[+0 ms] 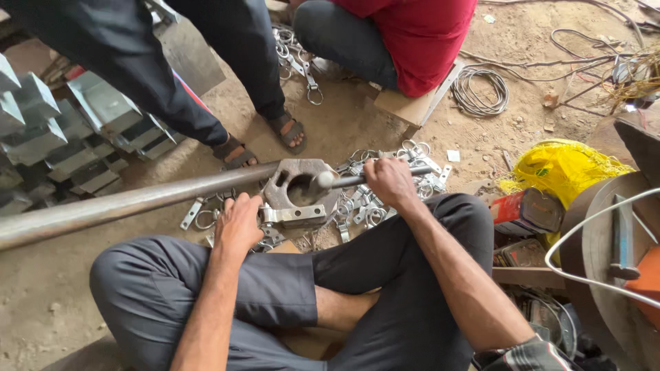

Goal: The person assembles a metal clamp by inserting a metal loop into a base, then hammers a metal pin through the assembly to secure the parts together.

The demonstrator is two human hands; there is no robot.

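Your right hand (390,180) is fisted around a steel rod (371,179), forearm running down-right over your knee. The rod's long axis lies almost level across the view, rounded tip pointing left into the hole of the thick die block (300,190) on the ground. Your left hand (237,225) lies palm-down, fingers together, on a flat clamp strip (292,216) at the block's near edge; grip unclear. A long pipe (130,203) runs left from the block. Ring clips (385,206) lie scattered around it.
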